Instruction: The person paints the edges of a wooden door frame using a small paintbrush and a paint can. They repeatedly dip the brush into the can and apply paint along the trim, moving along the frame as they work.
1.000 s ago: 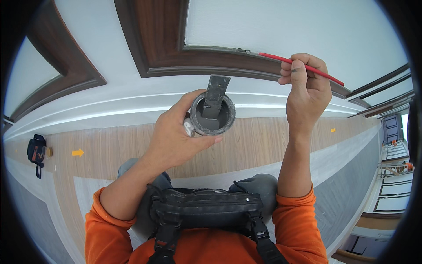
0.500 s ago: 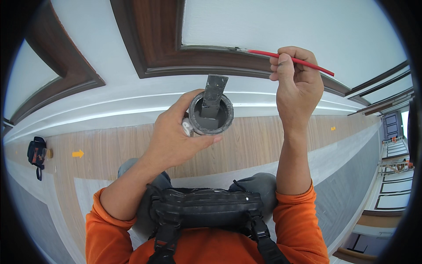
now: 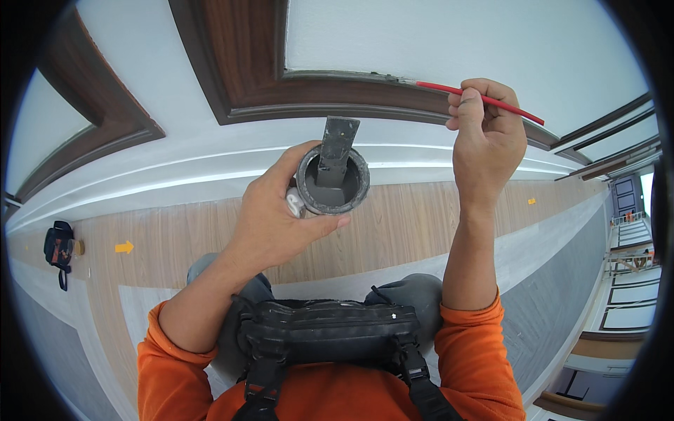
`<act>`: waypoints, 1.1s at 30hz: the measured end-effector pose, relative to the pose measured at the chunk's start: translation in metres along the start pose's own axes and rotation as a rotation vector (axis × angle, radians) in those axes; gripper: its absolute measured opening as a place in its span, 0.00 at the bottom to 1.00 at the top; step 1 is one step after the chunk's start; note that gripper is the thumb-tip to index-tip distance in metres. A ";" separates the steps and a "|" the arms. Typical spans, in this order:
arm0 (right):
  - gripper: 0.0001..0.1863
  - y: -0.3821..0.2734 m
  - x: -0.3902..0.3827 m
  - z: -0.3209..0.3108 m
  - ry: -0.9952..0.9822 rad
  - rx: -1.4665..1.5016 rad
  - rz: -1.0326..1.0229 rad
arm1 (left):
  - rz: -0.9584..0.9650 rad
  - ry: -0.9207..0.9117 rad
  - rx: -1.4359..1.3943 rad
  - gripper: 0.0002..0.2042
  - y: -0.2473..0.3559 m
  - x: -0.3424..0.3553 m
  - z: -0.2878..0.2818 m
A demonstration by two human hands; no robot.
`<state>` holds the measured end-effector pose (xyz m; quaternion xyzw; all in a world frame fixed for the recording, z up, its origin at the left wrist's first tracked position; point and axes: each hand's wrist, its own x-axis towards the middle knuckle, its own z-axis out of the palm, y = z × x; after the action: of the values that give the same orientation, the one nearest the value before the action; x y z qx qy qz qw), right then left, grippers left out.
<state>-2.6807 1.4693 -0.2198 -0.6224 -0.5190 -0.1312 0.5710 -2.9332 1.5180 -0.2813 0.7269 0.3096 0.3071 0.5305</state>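
My left hand (image 3: 270,210) is wrapped round a small round pot (image 3: 303,184) of dark grey paint. A flat grey-smeared strip (image 3: 338,140) stands in the pot, its upper end jutting over the rim. A small white object (image 3: 295,202), too unclear to name, sits against the pot's side by my palm. My right hand (image 3: 488,133) pinches a thin paintbrush (image 3: 484,99) with a red handle. The bristle end touches or nearly touches the inner edge of the brown panel moulding (image 3: 330,92), where dark grey marks show along the border with the white panel (image 3: 421,38).
A white skirting (image 3: 175,172) runs below the moulding, above the wood-look floor (image 3: 182,231). Orange arrows (image 3: 124,246) mark the floor. A dark bag (image 3: 58,244) lies at far left. A black pouch (image 3: 330,330) is strapped across my front, above my bent knees.
My right hand and the paintbrush have slid a little to the right along the moulding's edge. My left hand with the pot has shifted very slightly left.
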 end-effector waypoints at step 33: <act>0.03 -0.004 0.002 0.001 0.003 -0.006 -0.013 | 0.007 -0.022 -0.006 0.41 0.004 -0.004 -0.001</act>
<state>-2.6830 1.4708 -0.2163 -0.6202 -0.5218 -0.1375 0.5693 -2.9361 1.5140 -0.2773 0.7297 0.3002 0.3017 0.5352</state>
